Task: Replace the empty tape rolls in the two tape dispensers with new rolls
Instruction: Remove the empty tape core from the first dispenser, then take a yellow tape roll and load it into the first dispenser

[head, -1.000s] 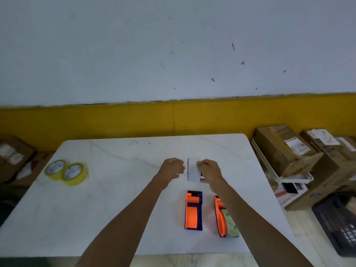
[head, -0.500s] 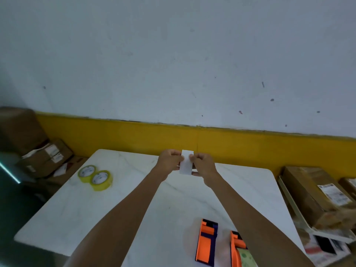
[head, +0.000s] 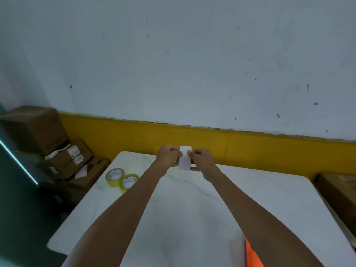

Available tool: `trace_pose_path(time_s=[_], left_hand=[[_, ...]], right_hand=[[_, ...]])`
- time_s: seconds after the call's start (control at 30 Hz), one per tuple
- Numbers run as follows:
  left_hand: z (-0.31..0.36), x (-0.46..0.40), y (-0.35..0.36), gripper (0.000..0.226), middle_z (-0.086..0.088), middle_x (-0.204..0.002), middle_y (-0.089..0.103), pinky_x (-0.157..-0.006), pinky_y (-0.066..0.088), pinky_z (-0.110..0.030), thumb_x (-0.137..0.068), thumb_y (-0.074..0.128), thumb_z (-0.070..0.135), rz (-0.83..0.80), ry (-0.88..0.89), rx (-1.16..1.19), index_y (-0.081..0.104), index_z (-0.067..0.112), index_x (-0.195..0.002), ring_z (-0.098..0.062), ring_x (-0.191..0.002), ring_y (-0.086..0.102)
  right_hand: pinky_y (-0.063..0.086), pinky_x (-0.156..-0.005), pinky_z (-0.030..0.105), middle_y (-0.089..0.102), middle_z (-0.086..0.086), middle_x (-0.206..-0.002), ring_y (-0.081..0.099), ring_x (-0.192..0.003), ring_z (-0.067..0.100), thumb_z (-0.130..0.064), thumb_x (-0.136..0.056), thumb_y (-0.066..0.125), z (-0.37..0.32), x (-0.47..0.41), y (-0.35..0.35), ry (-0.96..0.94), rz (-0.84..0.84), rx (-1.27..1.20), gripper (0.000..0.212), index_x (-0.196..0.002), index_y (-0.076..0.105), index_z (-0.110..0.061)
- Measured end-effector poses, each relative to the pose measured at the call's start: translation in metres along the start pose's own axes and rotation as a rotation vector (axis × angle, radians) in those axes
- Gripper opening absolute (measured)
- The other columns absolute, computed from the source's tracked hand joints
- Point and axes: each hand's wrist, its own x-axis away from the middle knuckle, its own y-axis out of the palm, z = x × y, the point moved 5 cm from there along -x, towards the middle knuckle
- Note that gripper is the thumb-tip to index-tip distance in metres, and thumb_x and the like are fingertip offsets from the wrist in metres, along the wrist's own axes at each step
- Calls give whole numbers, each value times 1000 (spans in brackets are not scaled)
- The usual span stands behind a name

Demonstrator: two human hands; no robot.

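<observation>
Both my hands hold a small white card upright above the far part of the white marble table. My left hand pinches its left edge and my right hand pinches its right edge. Two new yellow tape rolls lie flat side by side at the table's left edge, well left of my hands. Only an orange sliver of one tape dispenser shows at the bottom edge, beside my right forearm. The other dispenser is out of view.
Brown cardboard boxes are stacked on the floor left of the table. Another box sits at the right edge. A wall with a yellow band rises just behind the table.
The view has tilted up and swung left, so the dispensers slid out of the bottom of the frame. Both hands still hold the white card, now seen further out over the table.
</observation>
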Motion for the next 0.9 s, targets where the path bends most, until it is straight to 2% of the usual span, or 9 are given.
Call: trace_pose_path(time_s=[0.13,0.27,0.37,0.67,0.8,0.9], left_hand=[[-12,-28,-55,31,-17,-121,65,-86,59,-43,-90,61,6,-17,-20,17,61,2,-121,-32,-106,66],[-29,-50,-93,29,-18,-118,66,-79,59,-37,-91,59,4,-89,-48,27,60,0,-119,-31,-104,67],[-45,-65,-103,29,-20,-119,66,-85,58,-41,-91,59,4,-127,-73,34,60,0,-119,-33,-105,67],[-92,-98,-102,27,-22,-118,65,-85,57,-41,-90,59,2,-140,-183,13,60,-4,-116,-36,-107,65],[-116,-114,-98,14,-22,-114,66,-90,56,-46,-87,62,3,-115,-175,-127,64,1,-101,-36,-104,64],[-129,-121,-94,16,-11,-96,66,-80,52,-32,-86,64,9,-77,-53,-352,64,4,-102,-24,-89,60]], right_hand=[[57,-59,30,66,26,-111,67,-99,33,-20,-96,56,-8,-15,59,2,28,1,23,-96,64,2],[61,-76,48,66,28,-110,67,-103,39,-20,-95,57,-5,-23,102,12,70,18,20,-86,62,-3],[59,-81,55,67,30,-108,67,-103,41,-22,-94,58,2,-28,118,43,100,56,23,-85,63,-1],[60,-77,39,69,14,-103,67,-100,32,-24,-94,57,49,-58,132,189,87,163,22,-97,67,-5],[60,-77,39,71,17,-104,69,-95,30,-24,-94,58,82,-72,137,293,48,166,25,-105,68,-5],[59,-80,42,69,16,-93,64,-83,25,-24,-94,57,105,-84,143,351,15,149,24,-101,70,-6]])
